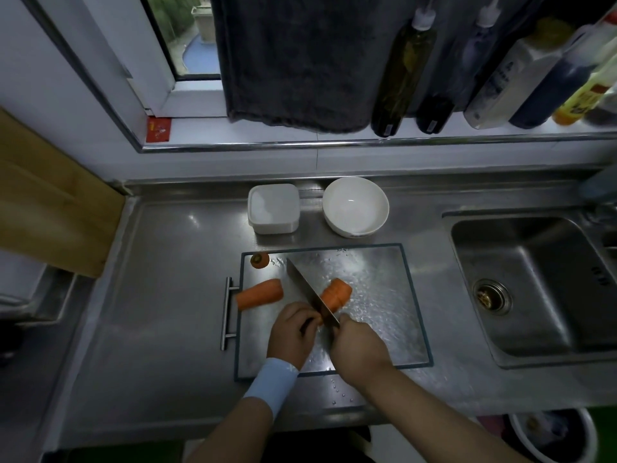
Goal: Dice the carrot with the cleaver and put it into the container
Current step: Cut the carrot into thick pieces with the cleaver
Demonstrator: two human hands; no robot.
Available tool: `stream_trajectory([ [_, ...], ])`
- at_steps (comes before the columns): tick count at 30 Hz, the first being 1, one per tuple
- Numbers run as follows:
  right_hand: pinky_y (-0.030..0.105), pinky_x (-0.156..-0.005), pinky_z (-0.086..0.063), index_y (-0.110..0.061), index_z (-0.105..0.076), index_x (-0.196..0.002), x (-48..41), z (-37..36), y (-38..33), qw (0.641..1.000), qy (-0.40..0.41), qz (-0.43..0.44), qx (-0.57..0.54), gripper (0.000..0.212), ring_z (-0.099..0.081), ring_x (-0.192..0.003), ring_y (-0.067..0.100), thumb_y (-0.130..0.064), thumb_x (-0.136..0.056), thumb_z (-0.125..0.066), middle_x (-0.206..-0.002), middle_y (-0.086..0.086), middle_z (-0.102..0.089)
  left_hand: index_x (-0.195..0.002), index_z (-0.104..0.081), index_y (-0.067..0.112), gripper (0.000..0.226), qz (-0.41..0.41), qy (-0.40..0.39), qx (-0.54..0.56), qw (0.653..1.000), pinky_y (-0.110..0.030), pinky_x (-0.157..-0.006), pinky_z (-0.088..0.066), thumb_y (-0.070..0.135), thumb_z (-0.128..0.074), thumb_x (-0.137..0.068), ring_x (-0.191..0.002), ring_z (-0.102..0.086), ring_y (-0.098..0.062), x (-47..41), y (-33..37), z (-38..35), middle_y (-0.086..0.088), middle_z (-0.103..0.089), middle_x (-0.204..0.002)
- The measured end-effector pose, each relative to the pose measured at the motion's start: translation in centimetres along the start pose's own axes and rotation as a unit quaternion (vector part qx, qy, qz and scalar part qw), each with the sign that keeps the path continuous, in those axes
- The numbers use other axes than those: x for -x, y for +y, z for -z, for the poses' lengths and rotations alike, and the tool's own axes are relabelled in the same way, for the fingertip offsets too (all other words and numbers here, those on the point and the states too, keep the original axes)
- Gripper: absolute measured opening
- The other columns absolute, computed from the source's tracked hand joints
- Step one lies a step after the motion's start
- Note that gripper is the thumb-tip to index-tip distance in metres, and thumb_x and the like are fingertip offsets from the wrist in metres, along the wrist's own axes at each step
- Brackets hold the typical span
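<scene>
Bare forearms, pale blue wristband (left wrist)

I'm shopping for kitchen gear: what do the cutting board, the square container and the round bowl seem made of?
The cutting board looks like textured steel: grey, with bright glints. The square container seems frosted white plastic: matte, soft rounded corners. The round bowl looks like glazed ceramic, glossy white with a highlight; melamine is possible.
</scene>
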State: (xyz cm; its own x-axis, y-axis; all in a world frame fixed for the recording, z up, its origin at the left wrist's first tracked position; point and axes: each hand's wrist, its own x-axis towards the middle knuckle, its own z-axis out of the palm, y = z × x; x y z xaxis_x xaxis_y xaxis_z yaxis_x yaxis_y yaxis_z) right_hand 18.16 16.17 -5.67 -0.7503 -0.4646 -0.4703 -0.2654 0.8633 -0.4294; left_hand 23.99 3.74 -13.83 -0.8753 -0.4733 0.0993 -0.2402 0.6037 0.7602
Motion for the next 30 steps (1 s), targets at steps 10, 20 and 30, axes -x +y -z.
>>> stream_trajectory([
  [10, 0.038, -0.077, -0.055, -0.022, -0.053, -0.100, 1.4, -0.1, 0.8, 1.000, 0.005, -0.008, 0.030, 0.011, -0.066, -0.084, 0.026, -0.027, -0.096, -0.044, -0.090, 0.004, -0.067, -0.086, -0.069, 0.020, 0.010, 0.016, -0.001, 0.012, 1.000, -0.019, -0.083, -0.047, 0.011, -0.071, -0.082, -0.088, -0.056, -0.005, 0.3, 0.1, 0.2, 0.008, -0.060, -0.092],
  [20, 0.033, -0.073, -0.052, -0.020, -0.051, -0.105, 2.8, 0.5, 0.9, 0.999, 0.026, 0.006, 0.046, 0.012, -0.064, -0.082, 0.023, -0.017, -0.099, -0.042, -0.094, 0.003, -0.068, -0.088, -0.070, 0.015, 0.007, -0.014, -0.011, -0.018, 1.000, -0.010, -0.083, -0.043, 0.010, -0.069, -0.083, -0.088, -0.055, -0.006, 0.4, -0.1, 0.5, 0.005, -0.061, -0.094],
  [30, 0.030, -0.067, -0.045, -0.022, -0.043, -0.094, 3.8, 0.6, 0.6, 0.999, 0.018, -0.004, 0.050, 0.007, -0.065, -0.083, 0.026, -0.015, -0.096, -0.043, -0.091, 0.004, -0.067, -0.088, -0.069, 0.018, 0.006, 0.004, -0.014, -0.023, 1.000, -0.009, -0.083, -0.041, 0.012, -0.067, -0.086, -0.086, -0.054, -0.003, 0.5, -0.1, 0.5, 0.008, -0.059, -0.092],
])
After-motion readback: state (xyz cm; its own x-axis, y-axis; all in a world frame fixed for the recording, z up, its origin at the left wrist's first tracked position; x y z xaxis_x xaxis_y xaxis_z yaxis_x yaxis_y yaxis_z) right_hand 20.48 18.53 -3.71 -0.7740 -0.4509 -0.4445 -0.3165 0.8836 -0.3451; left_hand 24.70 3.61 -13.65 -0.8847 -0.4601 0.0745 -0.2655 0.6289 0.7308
